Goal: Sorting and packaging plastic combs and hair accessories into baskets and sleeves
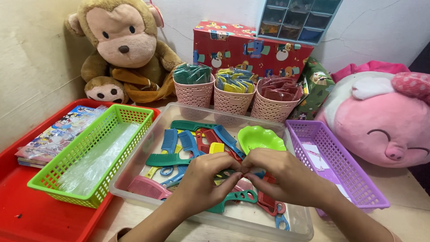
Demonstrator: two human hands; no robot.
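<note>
A: Where are your hands?

B: Both over the near half of the clear tray (295,224). Your left hand (204,179) and right hand (286,177) meet fingertip to fingertip at the middle, fingers pinched together. Whatever sits between the tips is too small to make out, so you can't tell what's grasped.

A: Tray contents?

B: Loose combs (188,143) in blue, green, red, yellow and pink, piled flat. A green handled comb (235,199) lies just under your hands. A lime scalloped dish (260,139) sits at the tray's far right.

A: Other containers?

B: Left of the tray is a green basket (112,123), holding clear plastic film. It stands on a red tray (27,210), with a stack of printed packs (58,134) at far left. Right of the clear tray is a purple basket (345,179), with a few paper slips inside.

A: Far side?

B: Three pink woven cups in a row: left cup (193,94) holds green packets, middle cup (232,101) yellow-blue packets, right cup (272,107) dark red packets. Behind them are a red patterned box (251,49) and a small drawer unit (298,20). There's a monkey plush (123,49) at far left and a pink pig plush (385,121) at right.
</note>
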